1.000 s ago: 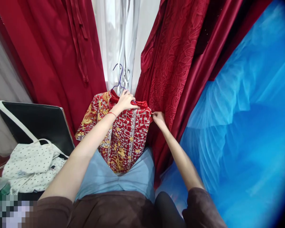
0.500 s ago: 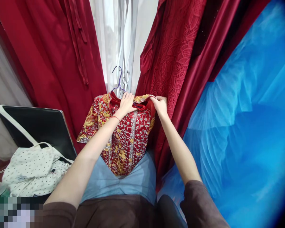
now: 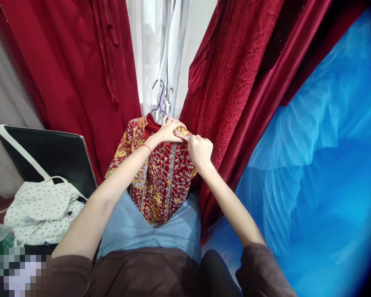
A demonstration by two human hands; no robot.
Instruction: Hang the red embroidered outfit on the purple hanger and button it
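While my left hand (image 3: 170, 129) grips the embroidered red garment (image 3: 156, 177) near its collar, above my lap, my right hand (image 3: 200, 150) clenches its gold-patterned edge. Lacy red fabric (image 3: 230, 82) hangs close rightward; pale cloth (image 3: 147, 53) fills the narrow opening behind the thin purple hanger (image 3: 160, 99).

Red jacket (image 3: 156, 181) (gold, silver swirls).
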